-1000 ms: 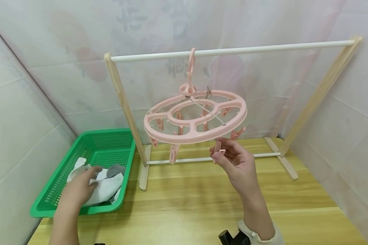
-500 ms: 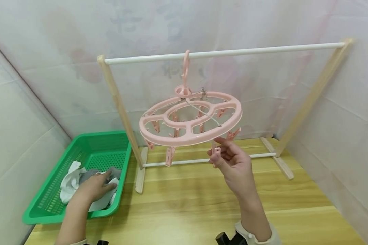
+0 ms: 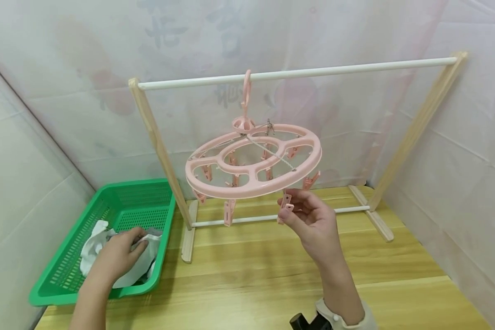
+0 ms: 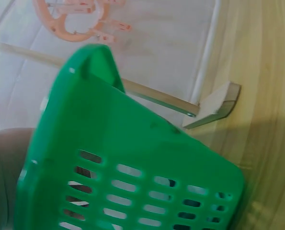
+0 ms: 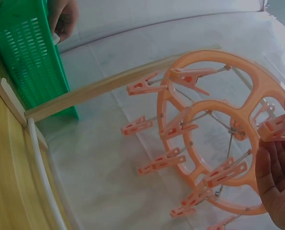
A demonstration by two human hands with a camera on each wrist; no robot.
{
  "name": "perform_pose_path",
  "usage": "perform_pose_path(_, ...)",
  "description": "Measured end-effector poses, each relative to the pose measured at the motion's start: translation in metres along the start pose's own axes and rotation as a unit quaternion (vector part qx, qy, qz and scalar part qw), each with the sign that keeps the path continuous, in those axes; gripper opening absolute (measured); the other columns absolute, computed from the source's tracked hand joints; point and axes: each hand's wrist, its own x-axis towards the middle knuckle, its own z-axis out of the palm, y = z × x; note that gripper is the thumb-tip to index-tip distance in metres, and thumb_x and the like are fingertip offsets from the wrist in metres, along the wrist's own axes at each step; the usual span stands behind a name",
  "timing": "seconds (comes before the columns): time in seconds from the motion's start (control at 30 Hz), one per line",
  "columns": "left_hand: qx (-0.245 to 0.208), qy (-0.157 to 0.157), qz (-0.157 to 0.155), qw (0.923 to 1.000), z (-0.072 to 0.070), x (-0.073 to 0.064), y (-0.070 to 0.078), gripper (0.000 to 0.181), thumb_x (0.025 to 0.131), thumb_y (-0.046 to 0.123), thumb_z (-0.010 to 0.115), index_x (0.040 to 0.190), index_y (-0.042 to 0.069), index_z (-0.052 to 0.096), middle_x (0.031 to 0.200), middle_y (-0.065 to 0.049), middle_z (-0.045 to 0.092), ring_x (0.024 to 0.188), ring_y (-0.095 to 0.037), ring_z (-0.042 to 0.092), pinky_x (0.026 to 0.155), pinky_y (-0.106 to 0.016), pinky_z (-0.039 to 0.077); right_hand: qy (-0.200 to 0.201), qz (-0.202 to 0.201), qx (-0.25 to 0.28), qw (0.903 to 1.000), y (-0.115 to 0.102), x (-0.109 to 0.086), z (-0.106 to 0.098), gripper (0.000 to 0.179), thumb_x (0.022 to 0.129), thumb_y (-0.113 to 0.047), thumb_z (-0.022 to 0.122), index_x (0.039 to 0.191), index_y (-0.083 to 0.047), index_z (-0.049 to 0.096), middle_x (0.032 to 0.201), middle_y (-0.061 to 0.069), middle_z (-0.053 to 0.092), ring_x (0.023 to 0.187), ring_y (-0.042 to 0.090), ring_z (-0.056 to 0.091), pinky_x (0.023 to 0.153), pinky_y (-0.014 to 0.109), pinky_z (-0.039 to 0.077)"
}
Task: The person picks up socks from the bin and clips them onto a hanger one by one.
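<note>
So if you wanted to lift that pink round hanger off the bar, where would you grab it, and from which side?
Probably by the upright stem just under its hook, coming from the front: it's slim and uncovered there, whereas the wide ring hangs below and would likely swing.

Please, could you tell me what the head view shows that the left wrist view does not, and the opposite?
Only the head view: the right hand pinching a pink peg, the pink hook over the upper white bar, and the mesh floor of the green basket.

Only the left wrist view: the outer face of the basket's near slotted wall. A blurred shape at that view's left edge is unclear.

Both: the basket, part of the pink ring hanger, the lower white bar, a wooden foot and the tabletop.
</note>
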Motion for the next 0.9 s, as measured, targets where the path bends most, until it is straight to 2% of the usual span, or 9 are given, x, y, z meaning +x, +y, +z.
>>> perform_pose_path(0.1,-0.006,0.012,-0.007,0.9999,-0.005,-0.003,0.005,0.027,0.099,0.025,0.064,0.114,0.003,0.067,0.096,-0.011,0.072,0.078,-0.025,0.068,0.064,-0.044,0.055,0.001,0.002,-0.002,1.0,0.0,0.0,0.0,0.03,0.091,0.009,0.065,0.121,0.006,0.061,0.101,0.014,0.065,0.084,0.018,0.064,0.071,0.024,0.058)
perform_pose_path(0.2,-0.003,0.046,-0.003,0.999,-0.012,-0.006,0.011,0.03,0.099,0.027,0.064,0.115,0.002,0.068,0.102,-0.014,0.072,0.08,-0.029,0.07,0.066,-0.047,0.056,0.003,0.001,-0.004,1.0,0.001,0.0,0.0,0.03,0.092,0.007,0.065,0.122,0.007,0.062,0.1,0.018,0.065,0.082,0.017,0.064,0.07,0.023,0.058)
perform_pose_path(0.37,0.001,0.134,0.014,0.9908,-0.024,-0.007,0.022,0.019,0.098,0.022,0.066,0.107,0.006,0.07,0.097,-0.011,0.072,0.074,-0.025,0.067,0.06,-0.045,0.053,0.01,-0.004,-0.001,0.9999,0.001,0.0,0.0,0.03,0.093,0.005,0.064,0.124,0.008,0.062,0.097,0.015,0.067,0.082,0.014,0.064,0.07,0.021,0.057)
perform_pose_path(0.43,0.007,0.179,0.022,0.9836,-0.028,-0.008,0.026,0.016,0.097,0.02,0.067,0.106,0.008,0.07,0.095,-0.009,0.072,0.072,-0.023,0.064,0.058,-0.042,0.051,0.012,-0.004,-0.001,0.9999,0.0,0.0,0.0,0.032,0.093,0.007,0.064,0.124,0.009,0.062,0.097,0.012,0.068,0.083,0.015,0.065,0.072,0.021,0.057)
perform_pose_path(0.53,0.007,0.242,0.035,0.9695,-0.032,-0.01,0.034,0.013,0.094,0.015,0.07,0.104,0.008,0.07,0.088,-0.005,0.069,0.069,-0.016,0.056,0.055,-0.031,0.044,0.018,0.004,0.0,0.9998,-0.002,0.0,0.001,0.032,0.092,0.008,0.064,0.124,0.009,0.063,0.098,0.011,0.069,0.085,0.016,0.068,0.075,0.024,0.058)
perform_pose_path(0.63,-0.008,0.295,0.05,0.9541,-0.035,-0.012,0.042,0.013,0.09,0.012,0.074,0.102,0.007,0.071,0.086,-0.004,0.068,0.074,-0.013,0.052,0.058,-0.02,0.041,0.022,0.009,0.005,0.9997,-0.003,-0.001,0.002,0.03,0.091,0.008,0.065,0.122,0.009,0.064,0.102,0.013,0.07,0.087,0.017,0.07,0.077,0.026,0.059)
perform_pose_path(0.77,-0.041,0.333,0.084,0.9382,-0.039,-0.011,0.053,0.015,0.087,0.005,0.076,0.101,0.005,0.073,0.089,-0.005,0.07,0.081,-0.008,0.055,0.071,-0.007,0.04,0.028,-0.001,0.012,0.9995,-0.004,-0.001,0.003,0.028,0.091,0.009,0.065,0.119,0.011,0.064,0.102,0.014,0.07,0.087,0.018,0.07,0.078,0.027,0.059)
perform_pose_path(0.9,-0.086,0.347,0.125,0.9256,-0.042,-0.009,0.066,0.016,0.087,0.001,0.075,0.103,0.004,0.073,0.092,-0.006,0.072,0.086,0.001,0.058,0.079,-0.005,0.042,0.026,-0.011,0.018,0.9994,-0.003,0.0,0.003,0.027,0.089,0.011,0.066,0.117,0.013,0.063,0.102,0.017,0.07,0.088,0.019,0.069,0.078,0.026,0.059)
